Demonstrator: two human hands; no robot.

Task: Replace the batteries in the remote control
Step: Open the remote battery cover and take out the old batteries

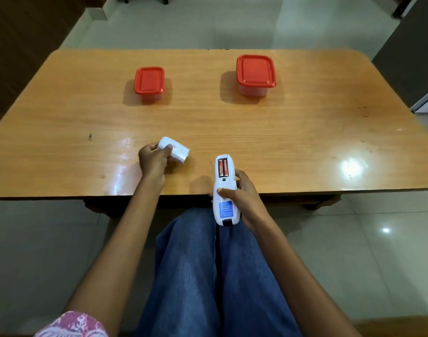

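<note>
- Writing on the blue label [225, 207] on the back of the remote [226, 190] was white and too small to read. The print on the batteries [223, 167] was also too small to make out.
- Two red batteries lay side by side in the remote's open compartment, at the end pointing away from the person.
- The right hand [242, 193] gripped the remote back-up over the near edge of the bench [281, 132], above the lap. The thumb lay across the back between compartment and label, and the fingers curled round the remote's right side.
- The right forearm reached forward from the lower right, with the wrist bent slightly inward.
- The left hand [153, 161] held the white cover [176, 149], with fingers curled round one end and the thumb on top. It was over the bench near the near edge, left of the remote and apart from it.
- Whether the cover touched the bench could not be told.
- The left arm stretched straight forward, with a pink patterned sleeve [74, 324] at its upper end.
- A small tub [149, 80] with a red lid stood on the far left of the bench. A larger tub [256, 71], also with a red lid, stood on the far right, well apart from it.
- Jeans [208, 276] covered the person's legs below the bench edge.
</note>
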